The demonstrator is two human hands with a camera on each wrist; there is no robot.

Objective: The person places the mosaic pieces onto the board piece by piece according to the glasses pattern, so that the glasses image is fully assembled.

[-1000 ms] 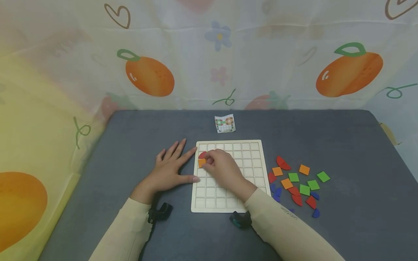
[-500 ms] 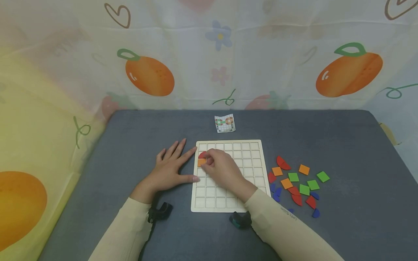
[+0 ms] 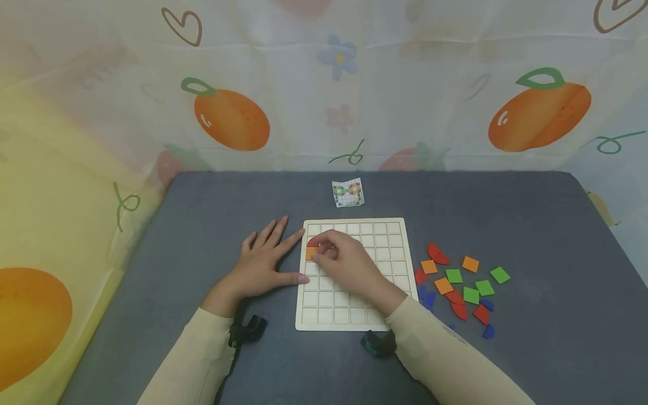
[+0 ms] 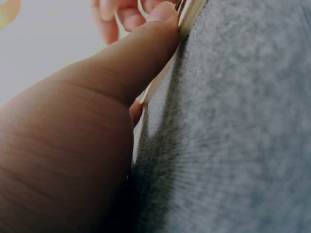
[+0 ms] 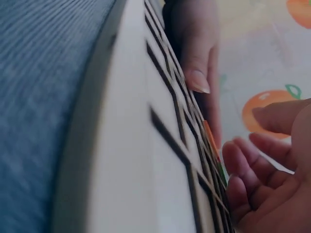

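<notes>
"while the left hand (image 3: 265, 270) rests against the board (image 3: 325, 315), i'd nudge the orange tile (image 3: 310, 254) square to its cell and press evenly."

"where exactly is it?"

"left-hand column, just nearer the person than the red piece (image 3: 311, 244)."

"and the fingers?"

"left ones spread, thumb on the rim; the right hand (image 3: 349, 261) has its fingers bent beside the tile, though i can't tell whether they pinch it."

"anything hidden?"

"the tile's right side, behind fingertips; and the card (image 3: 347, 193) has print too small to read."
</notes>
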